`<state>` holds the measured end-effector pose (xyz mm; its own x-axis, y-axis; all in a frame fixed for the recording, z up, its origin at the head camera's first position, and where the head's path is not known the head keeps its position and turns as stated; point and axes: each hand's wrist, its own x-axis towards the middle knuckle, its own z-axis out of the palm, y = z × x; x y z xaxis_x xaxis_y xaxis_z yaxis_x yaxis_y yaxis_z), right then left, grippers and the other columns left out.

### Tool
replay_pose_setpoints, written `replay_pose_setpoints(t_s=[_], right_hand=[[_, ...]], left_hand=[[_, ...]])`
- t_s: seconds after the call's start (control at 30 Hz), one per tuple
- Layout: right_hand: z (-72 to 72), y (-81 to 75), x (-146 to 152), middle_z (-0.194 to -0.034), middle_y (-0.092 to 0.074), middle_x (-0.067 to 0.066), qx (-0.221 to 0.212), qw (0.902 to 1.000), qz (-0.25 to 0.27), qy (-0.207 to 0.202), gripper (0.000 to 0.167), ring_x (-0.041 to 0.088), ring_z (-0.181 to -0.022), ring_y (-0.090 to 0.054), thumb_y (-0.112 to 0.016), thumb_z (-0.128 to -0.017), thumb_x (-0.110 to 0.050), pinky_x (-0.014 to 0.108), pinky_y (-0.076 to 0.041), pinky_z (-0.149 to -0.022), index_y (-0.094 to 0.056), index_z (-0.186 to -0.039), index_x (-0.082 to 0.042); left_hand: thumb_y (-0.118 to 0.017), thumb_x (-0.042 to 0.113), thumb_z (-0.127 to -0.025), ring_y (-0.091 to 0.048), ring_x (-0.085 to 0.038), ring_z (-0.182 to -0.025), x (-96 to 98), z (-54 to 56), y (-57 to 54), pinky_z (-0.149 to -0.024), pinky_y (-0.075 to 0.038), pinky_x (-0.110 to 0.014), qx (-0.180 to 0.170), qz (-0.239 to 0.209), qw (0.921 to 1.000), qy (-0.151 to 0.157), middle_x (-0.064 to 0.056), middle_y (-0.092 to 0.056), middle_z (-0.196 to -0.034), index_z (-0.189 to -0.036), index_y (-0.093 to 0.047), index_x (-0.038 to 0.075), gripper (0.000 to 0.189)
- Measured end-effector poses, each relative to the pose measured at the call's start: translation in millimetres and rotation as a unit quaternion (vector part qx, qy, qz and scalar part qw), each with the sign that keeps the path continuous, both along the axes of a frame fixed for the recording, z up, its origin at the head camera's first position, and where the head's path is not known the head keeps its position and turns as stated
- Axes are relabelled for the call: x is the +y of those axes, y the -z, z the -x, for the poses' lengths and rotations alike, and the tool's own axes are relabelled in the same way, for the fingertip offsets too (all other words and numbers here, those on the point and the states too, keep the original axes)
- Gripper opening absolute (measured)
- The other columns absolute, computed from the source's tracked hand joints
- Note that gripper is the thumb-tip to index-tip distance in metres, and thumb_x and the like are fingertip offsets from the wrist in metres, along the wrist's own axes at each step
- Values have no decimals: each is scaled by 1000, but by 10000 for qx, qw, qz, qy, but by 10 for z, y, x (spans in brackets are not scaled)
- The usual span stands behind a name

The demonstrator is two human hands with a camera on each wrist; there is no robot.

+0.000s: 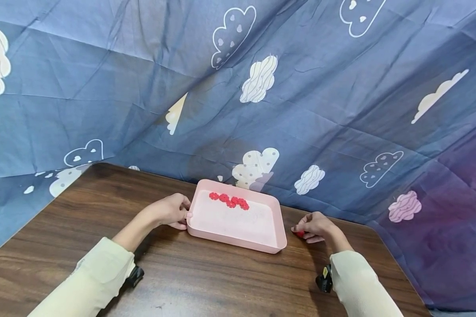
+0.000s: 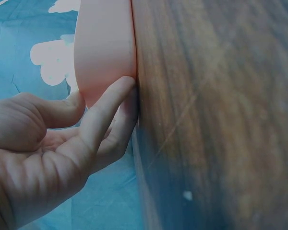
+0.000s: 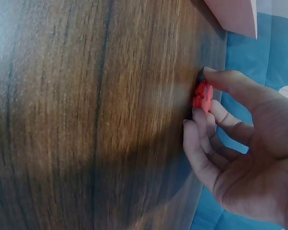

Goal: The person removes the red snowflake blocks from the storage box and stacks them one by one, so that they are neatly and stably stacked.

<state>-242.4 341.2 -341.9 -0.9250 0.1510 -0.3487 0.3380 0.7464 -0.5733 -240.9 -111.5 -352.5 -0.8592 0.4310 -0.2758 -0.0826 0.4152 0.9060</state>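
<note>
A shallow pink tray (image 1: 238,222) lies on the table. Inside it, along the far side, several small red flower-shaped pieces (image 1: 224,198) form an uneven row. My left hand (image 1: 172,212) grips the tray's left end. In the left wrist view, the thumb is at the upper edge of the pink wall (image 2: 105,43) and the fingers (image 2: 108,103) are lower down by the tabletop. To the right of the tray, my right hand (image 1: 316,225) pinches a red piece (image 3: 203,97) between thumb and fingertips, close to the table surface. Whether it is one piece or two stacked, I cannot tell.
The brown wood-grain table (image 1: 206,281) extends around the tray. A blue cloth with cloud prints (image 1: 174,145) hangs behind the table's far edge and round both sides. Each wrist wears a dark strapped device, such as the right one (image 1: 324,279).
</note>
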Motion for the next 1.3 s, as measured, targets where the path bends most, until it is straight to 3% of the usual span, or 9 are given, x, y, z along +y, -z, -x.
replay_pose_setpoints(t_s=[0.33,0.53,0.7,1.0,1.3], right_hand=[[20,-32,-17,-87,-64,7,-25,10000,-32,-83,18,17,-72,-62,-78,-95,-15,31,-67,-64,-69,-98,-1],[68,-109,0,-89,-69,7,24,9988,414,-263,18,16,-76,-66,-66,-100,-9,30,-68,-68,-69,-108,7],[127,-206,-52,-89,-69,5,61,9968,772,-210,20,13,-78,-71,-64,-102,-9,34,-70,-76,-68,-111,8],[290,-392,-444,-93,-75,8,217,9968,693,-337,21,13,-80,-72,-71,-101,-10,34,-70,-78,-69,-112,8],[497,-397,-899,-87,-77,11,54,9945,885,-558,28,13,-77,-72,-70,-99,-3,33,-70,-79,-69,-119,15]], left_hand=[[-53,-5,-108,-66,-20,-90,-26,15,15,-80,-69,-31,10,100,9999,-70,-21,-66,-103,-134,-53,-18,29],[-54,-4,-108,-67,-20,-90,-54,23,22,-80,-69,-30,6,121,9999,-81,-19,-65,-103,-135,-53,-17,29],[-53,-5,-108,-67,-20,-91,-65,26,25,-81,-69,-31,3,97,9999,-81,-20,-66,-104,-134,-53,-17,29],[-53,-5,-108,-66,-19,-88,-58,18,12,-79,-68,-29,34,115,9999,-45,-18,-66,-99,-133,-54,-18,28],[-55,-5,-108,-65,-18,-87,-7,-6,-6,-77,-68,-28,70,54,10000,-37,-17,-65,-98,-131,-55,-17,27]])
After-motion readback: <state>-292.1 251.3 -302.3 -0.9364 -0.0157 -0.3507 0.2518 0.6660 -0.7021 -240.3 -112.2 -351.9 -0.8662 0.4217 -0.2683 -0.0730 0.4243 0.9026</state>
